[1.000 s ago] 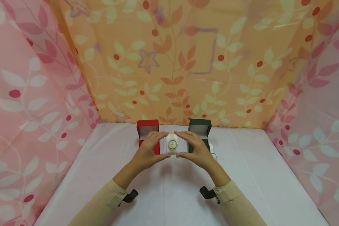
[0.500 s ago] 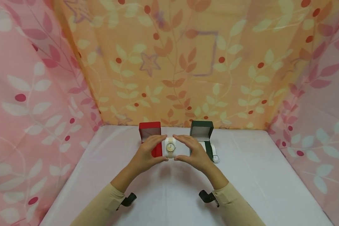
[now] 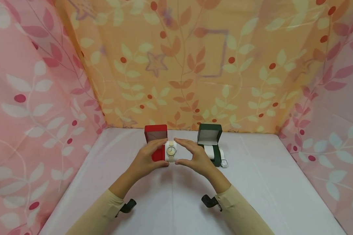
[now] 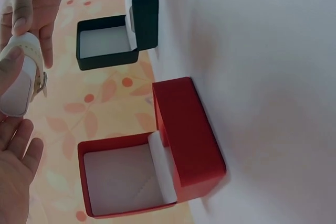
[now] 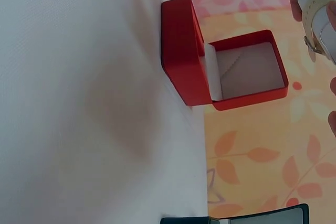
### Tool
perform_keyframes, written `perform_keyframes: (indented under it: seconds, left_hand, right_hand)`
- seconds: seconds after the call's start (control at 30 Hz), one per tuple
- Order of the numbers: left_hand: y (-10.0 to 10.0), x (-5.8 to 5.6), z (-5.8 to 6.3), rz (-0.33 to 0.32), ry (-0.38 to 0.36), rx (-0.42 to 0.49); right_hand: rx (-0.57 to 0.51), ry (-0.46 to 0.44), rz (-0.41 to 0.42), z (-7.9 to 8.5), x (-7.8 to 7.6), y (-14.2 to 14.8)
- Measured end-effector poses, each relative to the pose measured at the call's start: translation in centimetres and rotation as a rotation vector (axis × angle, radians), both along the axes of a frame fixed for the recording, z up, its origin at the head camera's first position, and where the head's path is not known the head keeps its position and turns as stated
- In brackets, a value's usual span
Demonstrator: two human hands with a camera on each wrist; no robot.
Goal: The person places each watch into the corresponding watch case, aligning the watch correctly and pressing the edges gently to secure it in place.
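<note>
A cream-strapped wristwatch (image 3: 171,150) with a round face is wrapped round a white cushion (image 4: 16,95), held above the table between both hands. From the left, my left hand (image 3: 145,157) pinches it with the thumb at the near edge and fingertips at the far edge. My right hand (image 3: 199,158) grips the right side likewise. In the left wrist view the strap's buckle (image 4: 43,82) faces down. Just behind the left hand stands a red watch box (image 3: 156,131) with its lid raised; the hand hides much of its base.
To the right, a dark green watch box (image 3: 210,130) with raised lid contains a white cushion (image 3: 209,152). A white watch (image 3: 224,162) lies against its right side. White cloth covers the table (image 3: 259,182); patterned curtains (image 3: 176,65) enclose the back and sides.
Both hands have carried the watch on its cushion to the left, nearer the red box. More of the green box and the white watch shows now. The head view has shifted slightly.
</note>
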State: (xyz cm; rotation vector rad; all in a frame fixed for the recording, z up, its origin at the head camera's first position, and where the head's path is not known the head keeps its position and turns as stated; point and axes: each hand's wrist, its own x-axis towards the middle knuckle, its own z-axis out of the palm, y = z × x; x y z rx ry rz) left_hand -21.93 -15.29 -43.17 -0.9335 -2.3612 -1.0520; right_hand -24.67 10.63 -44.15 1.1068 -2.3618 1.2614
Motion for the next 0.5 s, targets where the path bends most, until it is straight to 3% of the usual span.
perform_keyframes:
  seconds: [0.5]
  left_hand:
    - [-1.6, -0.2, -0.5, 0.018, -0.017, 0.039]
  right_hand:
    - [0.078, 0.092, 0.015, -0.1, -1.2, -1.6]
